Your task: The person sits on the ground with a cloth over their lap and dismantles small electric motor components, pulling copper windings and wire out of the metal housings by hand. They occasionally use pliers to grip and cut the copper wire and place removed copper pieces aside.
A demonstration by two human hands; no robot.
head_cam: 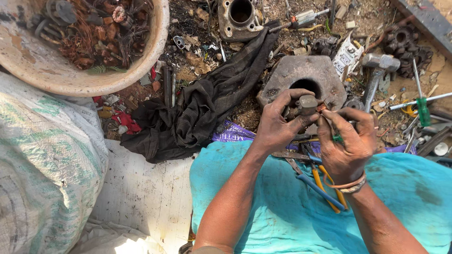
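Pliers (pixel 320 181) lie on the teal cloth (pixel 282 211) under both hands. Left hand (pixel 278 124) grips a small metal part (pixel 307 104), right hand (pixel 346 141) pinches its copper bit. Far up-left of them, a basin (pixel 56 75) holds copper wire scrap (pixel 101 33).

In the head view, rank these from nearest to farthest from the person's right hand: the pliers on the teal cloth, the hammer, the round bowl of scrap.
From the right hand:
1. Pliers, lying just under and left of the hand on the teal cloth.
2. Hammer, above the hand, slightly right.
3. Bowl of scrap, far off at the top left corner.
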